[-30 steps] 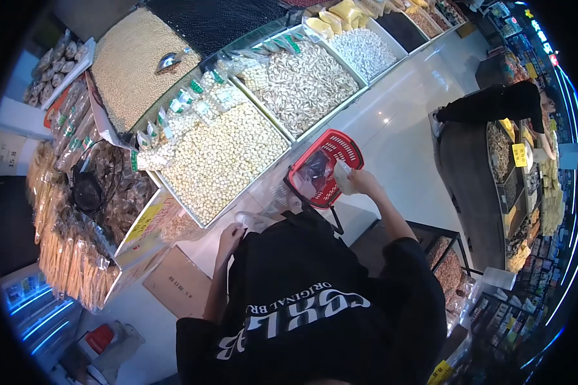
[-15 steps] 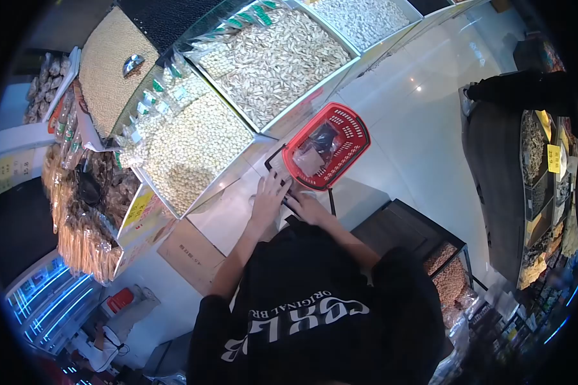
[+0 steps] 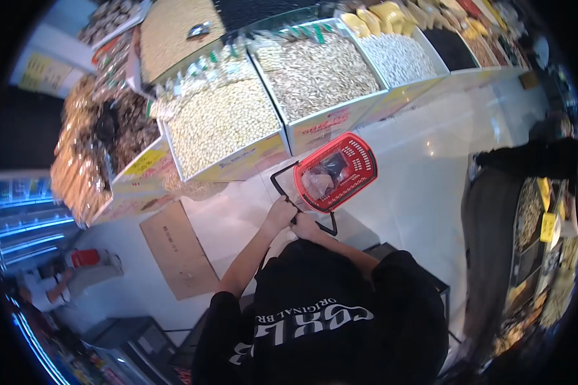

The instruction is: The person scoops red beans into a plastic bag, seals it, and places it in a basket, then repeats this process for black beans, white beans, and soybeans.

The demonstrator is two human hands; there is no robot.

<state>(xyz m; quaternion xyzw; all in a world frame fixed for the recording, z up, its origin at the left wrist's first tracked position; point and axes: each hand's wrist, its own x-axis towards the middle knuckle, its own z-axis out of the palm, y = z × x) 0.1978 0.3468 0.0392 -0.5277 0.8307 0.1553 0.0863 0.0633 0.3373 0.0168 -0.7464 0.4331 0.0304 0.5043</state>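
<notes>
Floor: pale, shiny tiles (image 3: pixel 424 192) running between the shop displays, with a couple of light spots reflected in them; a flat brown cardboard sheet (image 3: pixel 178 250) lies off to the left
Red basket (image 3: pixel 360 157): just ahead of the hands, near the front of the bins, sitting at an angle; the side walls are full of slots, and some clear plastic bags (image 3: pixel 321 183) lie inside, one with something dark in it
Left hand (image 3: pixel 280 213): closed round the black handle (image 3: pixel 278 187)
Right hand (image 3: pixel 306 226): closed on the same handle, right beside the left one — pretty much touching
Bins: pale round pieces (image 3: pixel 225 122) in the near one; thin silvery-brown bits (image 3: pixel 324 74) next to it; small whitish pieces (image 3: pixel 398 58) past that; yellow bags (image 3: pixel 388 16) behind
Scoop: a shiny metal scoop (image 3: pixel 199 29) resting on pale grains (image 3: pixel 176 38) at the back
Shirt: black (image 3: pixel 315 346), white lettering across it
Other people: one in dark clothes (image 3: pixel 526 158) at the right-hand display; another in a white top (image 3: pixel 45 292) far left — too blurry for more
</notes>
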